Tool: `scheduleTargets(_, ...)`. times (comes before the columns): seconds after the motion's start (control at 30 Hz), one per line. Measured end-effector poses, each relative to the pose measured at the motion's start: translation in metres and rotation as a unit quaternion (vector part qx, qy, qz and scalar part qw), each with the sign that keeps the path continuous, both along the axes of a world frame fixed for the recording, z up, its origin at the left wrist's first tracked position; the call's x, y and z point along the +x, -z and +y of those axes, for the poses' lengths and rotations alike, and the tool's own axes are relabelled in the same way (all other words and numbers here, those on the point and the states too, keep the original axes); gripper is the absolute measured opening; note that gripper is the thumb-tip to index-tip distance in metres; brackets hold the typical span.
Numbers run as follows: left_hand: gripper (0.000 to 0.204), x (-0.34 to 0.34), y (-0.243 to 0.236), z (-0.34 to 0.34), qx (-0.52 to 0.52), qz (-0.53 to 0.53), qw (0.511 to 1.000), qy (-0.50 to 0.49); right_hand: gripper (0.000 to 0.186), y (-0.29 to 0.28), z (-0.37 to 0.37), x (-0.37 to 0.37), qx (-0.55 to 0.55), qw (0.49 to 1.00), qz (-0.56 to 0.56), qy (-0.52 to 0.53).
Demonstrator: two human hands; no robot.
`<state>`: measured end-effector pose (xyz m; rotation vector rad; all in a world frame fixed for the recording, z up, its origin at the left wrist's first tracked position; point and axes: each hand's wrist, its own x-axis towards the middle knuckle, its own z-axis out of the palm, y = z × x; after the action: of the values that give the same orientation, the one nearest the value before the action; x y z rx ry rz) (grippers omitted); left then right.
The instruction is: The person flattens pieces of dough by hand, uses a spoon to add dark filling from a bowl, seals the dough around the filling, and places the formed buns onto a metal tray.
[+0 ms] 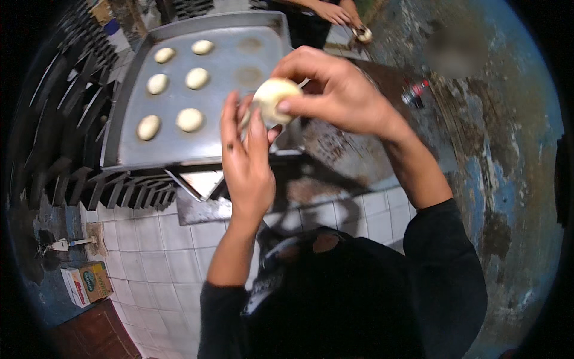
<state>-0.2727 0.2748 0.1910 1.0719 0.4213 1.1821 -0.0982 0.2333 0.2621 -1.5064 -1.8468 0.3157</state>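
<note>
A pale round piece of dough (277, 94) is held up between my two hands, over the right part of a metal baking tray (179, 149). My right hand (338, 90) pinches it from the right, the thumb pressed on its face. From below and the left, the fingers of my left hand (250, 164) close on its edge; part of that grip is hidden. A small greyish blur shows by the left fingertips, too smeared to name. Several dough balls (190, 119) sit spaced in rows on the tray. Two darker round marks (248, 75) show on its right side.
Across the tray, another person's hands (335, 12) are near a small round piece (362, 35). A worn dark table (335, 149) lies to the right, with a red-capped clear bottle (417, 94). Dark rack slats (78, 185) stand left; a cardboard box (88, 283) is lower left.
</note>
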Motion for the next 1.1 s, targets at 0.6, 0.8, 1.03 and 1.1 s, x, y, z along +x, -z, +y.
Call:
scheduleTargets(0.6, 0.055, 0.2, 0.141, -0.256, -0.111, 0.099, 0.96, 0.235, 0.039, 0.195, -0.329, 0.108, 0.125, 0.771, 0.576, 0.241)
scheduleTargets(0.8, 0.045, 0.162, 0.29, -0.242, -0.006, 0.418, 0.866, 0.274, 0.014, 0.324, -0.311, 0.101, -0.013, 0.973, 0.004, 0.231)
scheduleTargets(1.03, 0.097, 0.213, 0.254, -0.184, -0.228, 0.203, 0.9, 0.31, 0.026, 0.412, -0.224, 0.241, -0.216, 0.901, 0.11, 0.359)
scheduleTargets(1.1, 0.093, 0.23, 0.241, -0.156, -0.232, 0.165, 0.907, 0.309, 0.035, 0.454, -0.202, 0.257, -0.305, 0.86, -0.086, 0.4)
